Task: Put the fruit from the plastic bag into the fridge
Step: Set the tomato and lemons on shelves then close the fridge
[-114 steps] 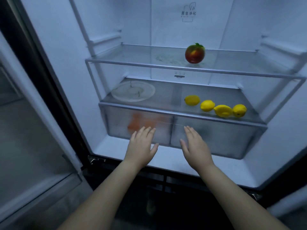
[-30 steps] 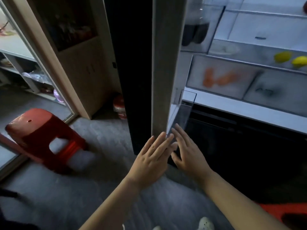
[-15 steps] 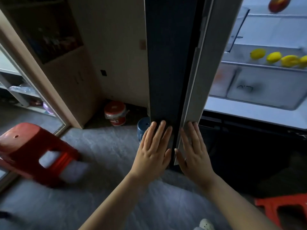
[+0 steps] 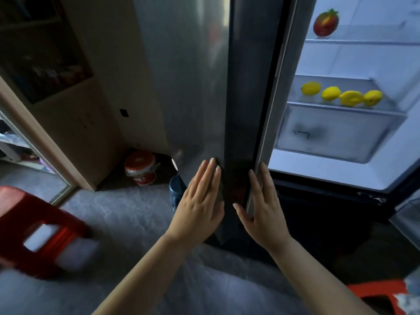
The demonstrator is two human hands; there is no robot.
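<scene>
The fridge's left door (image 4: pixel 195 87) stands edge-on in front of me, its steel face to the left. My left hand (image 4: pixel 200 201) lies flat with straight fingers on the outer face near the bottom edge. My right hand (image 4: pixel 261 205) is flat against the door's inner edge. Inside the lit fridge a red peach-like fruit (image 4: pixel 326 22) sits on the upper glass shelf. Several yellow lemons (image 4: pixel 342 95) line the lower shelf above a frosted drawer (image 4: pixel 336 135). No plastic bag is in view.
A red plastic stool (image 4: pixel 34 233) stands on the grey floor at lower left, another red stool (image 4: pixel 381 294) at lower right. A red-lidded tub (image 4: pixel 141 167) and a dark blue container (image 4: pixel 176 189) sit by the wall behind the door. A wooden cabinet (image 4: pixel 75 105) stands at left.
The view has turned from the fridge interior to the left door. Both hands have come to the door's lower edge, and the door has swung rightward, covering more of the interior.
</scene>
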